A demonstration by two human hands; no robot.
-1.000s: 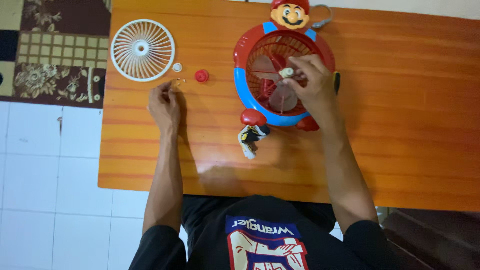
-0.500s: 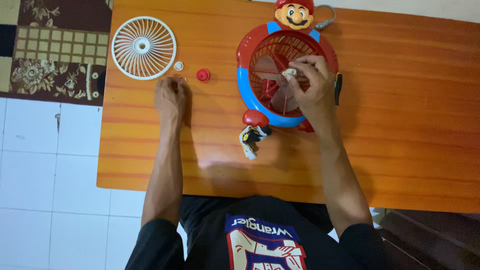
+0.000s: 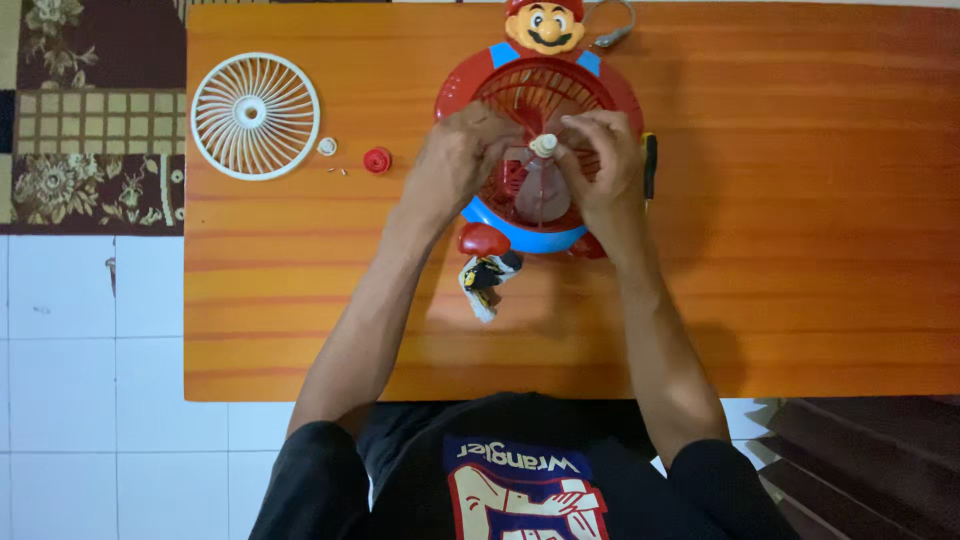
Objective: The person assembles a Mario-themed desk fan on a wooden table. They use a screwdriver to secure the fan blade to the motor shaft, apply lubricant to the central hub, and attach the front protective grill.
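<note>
**Both hands on the toy fan's hub**

Nearest the camera is the person's black t-shirt [image 3: 520, 470] with a printed graphic, both forearms reaching out over the orange wooden table [image 3: 800, 250]. A bit further in, a small crumpled black, white and yellow bit [image 3: 486, 280] lies on the tabletop just below the fan's red foot.

Then the main thing: a red and blue toy fan [image 3: 478, 210] shaped like a cartoon character lies flat on its back in the middle of the table, the red rear grille facing up with pale blades showing through. The left hand [image 3: 455, 165] rests curled on the left side of the grille, fingers bent in toward the centre. The right hand [image 3: 600, 160] comes in from the right, and its fingertips pinch a small white knob [image 3: 543, 145] sitting on the hub. A dark tool with a yellow band [image 3: 649, 165] lies just beside the fan's right edge, partly hidden by the right hand.

Off to the left, well apart from the fan, are a red cap [image 3: 377, 160], a small white ring [image 3: 327, 147], a couple of tiny screws [image 3: 338, 171], and the round white front grille [image 3: 255, 116]. Farthest away, the character's head [image 3: 545, 25] sits at the table's far edge
</note>
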